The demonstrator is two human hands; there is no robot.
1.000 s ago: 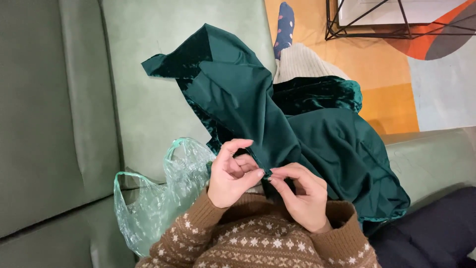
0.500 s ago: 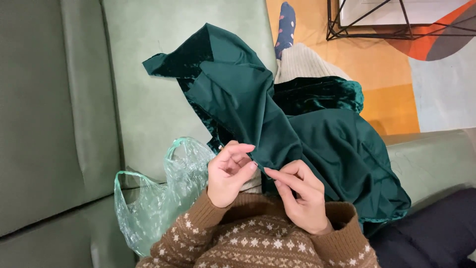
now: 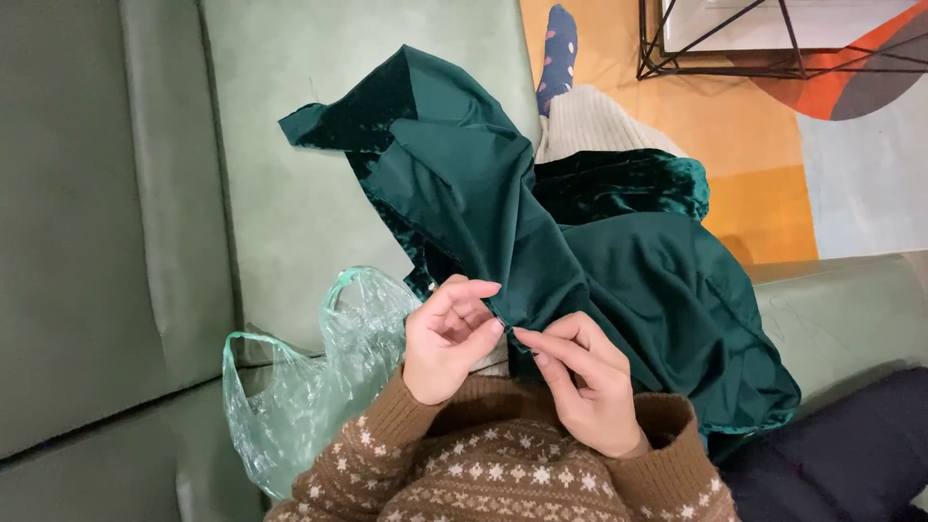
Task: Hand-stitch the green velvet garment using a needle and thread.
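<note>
head view: I see dark green fabric (image 3: 580,251) over the lap, centre to 3 o'clock.
left grip (image 3: 449,338): pinched on fabric edge.
right grip (image 3: 585,382): fingertips pinching the same edge.
risk: slick cloth may slip from these thin pinches; plastic bag (image 3: 309,387) at 8 o'clock could snag.

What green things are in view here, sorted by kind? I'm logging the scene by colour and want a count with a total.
Dark green fabric piece, pinched by the left hand and right hand: 1
Pale green see-through plastic bag: 1
Sage green sofa: 1
Total: 3
</note>
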